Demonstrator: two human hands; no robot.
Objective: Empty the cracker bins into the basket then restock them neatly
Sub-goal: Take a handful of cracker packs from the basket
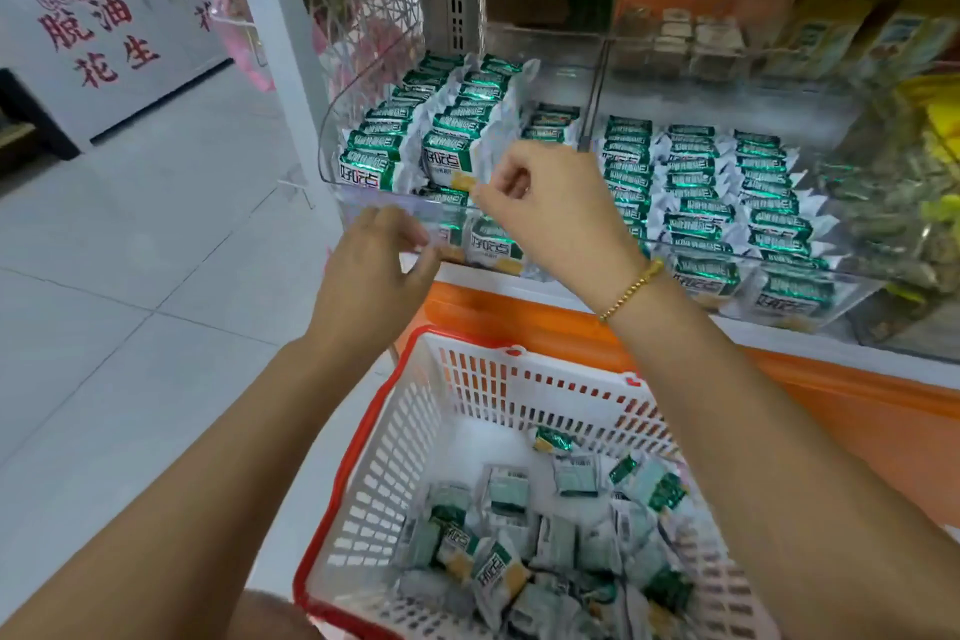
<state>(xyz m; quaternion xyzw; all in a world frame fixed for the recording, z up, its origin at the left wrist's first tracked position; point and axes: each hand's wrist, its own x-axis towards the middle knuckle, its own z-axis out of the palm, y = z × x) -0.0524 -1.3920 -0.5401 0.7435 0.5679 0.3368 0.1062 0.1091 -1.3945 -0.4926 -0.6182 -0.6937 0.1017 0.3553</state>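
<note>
Two clear bins sit side by side on the shelf. The left bin (332, 130) holds rows of green-and-white cracker packets (371, 140), and so does the right bin (852, 294). My right hand (550, 208) reaches over the left bin's front wall, thumb and forefinger pinched on the edge of a front cracker packet (447, 159). My left hand (371, 270) lies against the outside of that front wall with its fingers slightly curled, holding nothing. Below, a white basket with a red rim (395, 431) holds several loose packets (498, 577).
An orange shelf front (857, 411) runs behind the basket. Another clear bin of green and yellow snacks (914, 203) stands at the far right. A white upright post (270, 42) bounds the shelf on the left, with grey tiled floor (130, 276) beyond it.
</note>
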